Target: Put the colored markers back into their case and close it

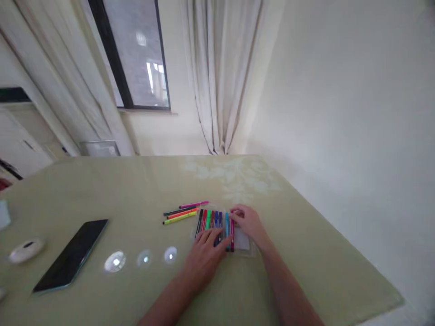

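Marker pack [242, 242] sits mid-desk [306, 253], with loose markers [181, 212] just left of it. Left hand [205, 253] lies flat and open on the row's near end. Right hand [248, 222] curls over the red marker [232, 237], can't tell if it's gripping. I'd pin the pack down flat so nothing rolls.

A single head-worn camera looks forward and down across the table [102, 190] from its near edge. The wide lens also takes in the window [136, 54], curtain [217, 77] and wall [340, 113] beyond. The left hand [204, 258] and right hand [249, 222] lie close, below centre.
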Demonstrator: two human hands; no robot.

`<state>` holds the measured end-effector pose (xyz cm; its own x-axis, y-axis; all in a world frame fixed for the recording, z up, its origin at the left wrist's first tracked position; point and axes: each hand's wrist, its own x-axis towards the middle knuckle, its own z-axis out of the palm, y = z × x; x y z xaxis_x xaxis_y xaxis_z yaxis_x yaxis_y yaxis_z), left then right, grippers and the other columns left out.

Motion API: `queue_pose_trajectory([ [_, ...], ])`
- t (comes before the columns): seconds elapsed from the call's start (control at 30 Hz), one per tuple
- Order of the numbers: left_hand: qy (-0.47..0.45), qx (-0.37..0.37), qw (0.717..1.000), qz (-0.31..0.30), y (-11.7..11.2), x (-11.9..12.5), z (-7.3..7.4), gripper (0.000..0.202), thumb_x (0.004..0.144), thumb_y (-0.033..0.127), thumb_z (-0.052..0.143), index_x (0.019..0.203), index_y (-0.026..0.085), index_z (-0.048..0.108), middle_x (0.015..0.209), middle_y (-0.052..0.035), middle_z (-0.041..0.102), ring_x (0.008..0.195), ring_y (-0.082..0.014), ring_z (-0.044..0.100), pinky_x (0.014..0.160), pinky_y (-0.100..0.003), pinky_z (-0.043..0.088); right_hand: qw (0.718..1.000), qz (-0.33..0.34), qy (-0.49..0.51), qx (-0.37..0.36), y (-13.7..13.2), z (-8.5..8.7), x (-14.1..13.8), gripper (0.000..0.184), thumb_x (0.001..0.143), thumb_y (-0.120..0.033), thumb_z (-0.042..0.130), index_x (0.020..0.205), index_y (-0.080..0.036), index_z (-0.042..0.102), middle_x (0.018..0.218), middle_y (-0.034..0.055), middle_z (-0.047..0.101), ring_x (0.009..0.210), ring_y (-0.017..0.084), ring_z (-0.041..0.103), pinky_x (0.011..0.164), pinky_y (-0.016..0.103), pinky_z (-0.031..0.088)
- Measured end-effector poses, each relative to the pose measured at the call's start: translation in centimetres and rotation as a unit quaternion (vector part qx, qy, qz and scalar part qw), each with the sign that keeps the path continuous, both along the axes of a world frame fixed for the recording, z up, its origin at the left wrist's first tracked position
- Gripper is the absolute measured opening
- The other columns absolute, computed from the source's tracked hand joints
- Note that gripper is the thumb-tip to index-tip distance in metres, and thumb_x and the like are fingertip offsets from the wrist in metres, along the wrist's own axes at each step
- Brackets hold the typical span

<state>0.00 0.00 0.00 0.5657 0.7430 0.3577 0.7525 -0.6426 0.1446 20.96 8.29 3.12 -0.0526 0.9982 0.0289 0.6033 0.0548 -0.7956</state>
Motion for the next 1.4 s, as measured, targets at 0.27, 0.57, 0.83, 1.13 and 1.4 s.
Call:
queue_pose_trajectory([
  [0.27, 0.004, 0.008, 1.0, -0.004, -0.1, 0.1, 0.2, 0.049, 0.096, 0.016, 0.061, 0.141, 0.037, 0.059, 0.14, -0.0078, 0.061, 0.129, -0.0291, 0.053, 0.106, -0.049, 0.046, 0.992, 0.011, -0.121, 0.03, -0.3, 0.3, -0.1, 0.013, 0.085, -0.025, 0.074, 0.095, -0.02, 0.08, 0.093, 0.0066, 0.079, 0.076, 0.02, 0.068, 0.076, 0.032, 0.049],
  [0.57, -0.017, -0.002, 1.0, -0.02, -0.2, 0.3, 0.6, 0.046, 0.096, 0.017, 0.061, 0.139, 0.033, 0.059, 0.138, -0.0079, 0.062, 0.128, -0.028, 0.057, 0.107, -0.048, 0.046, 0.992, 0.014, -0.124, 0.033, -0.2, -0.1, 0.3, 0.014, 0.085, -0.025, 0.072, 0.096, -0.02, 0.081, 0.092, 0.0066, 0.078, 0.078, 0.02, 0.066, 0.077, 0.032, 0.047],
  [0.83, -0.063, -0.007, 0.967, 0.247, 3.3, -6.0, 2.4, 0.03, 0.101, 0.019, 0.049, 0.124, 0.024, 0.068, 0.119, -0.0091, 0.069, 0.112, -0.0275, 0.061, 0.095, -0.041, 0.048, 0.992, -0.018, -0.099, 0.08, -0.3, 0.1, 0.1, 0.024, 0.091, -0.03, 0.065, 0.107, -0.018, 0.077, 0.095, 0.0066, 0.076, 0.068, 0.016, 0.061, 0.072, 0.031, 0.046],
  [1.13, 0.036, -0.074, 0.933, 0.35, 4.0, -9.4, 2.6, 0.022, 0.101, 0.028, 0.05, 0.112, 0.021, 0.068, 0.117, -0.0122, 0.066, 0.111, -0.0312, 0.057, 0.09, -0.042, 0.044, 0.991, -0.019, -0.079, 0.109, -0.4, 0.4, -0.3, 0.021, 0.089, -0.03, 0.063, 0.1, -0.019, 0.077, 0.09, 0.0054, 0.076, 0.067, 0.016, 0.06, 0.07, 0.031, 0.047],
  [1.4, -0.094, -0.134, 0.937, 0.307, 4.5, -10.0, 2.9, 0.015, 0.099, 0.024, 0.045, 0.094, 0.022, 0.059, 0.099, -0.0076, 0.07, 0.097, -0.0274, 0.064, 0.088, -0.04, 0.046, 0.989, -0.008, -0.035, 0.145, -0.9, 1.0, -1.5, 0.021, 0.092, -0.031, 0.06, 0.097, -0.019, 0.076, 0.088, 0.0064, 0.076, 0.069, 0.017, 0.062, 0.072, 0.032, 0.048],
])
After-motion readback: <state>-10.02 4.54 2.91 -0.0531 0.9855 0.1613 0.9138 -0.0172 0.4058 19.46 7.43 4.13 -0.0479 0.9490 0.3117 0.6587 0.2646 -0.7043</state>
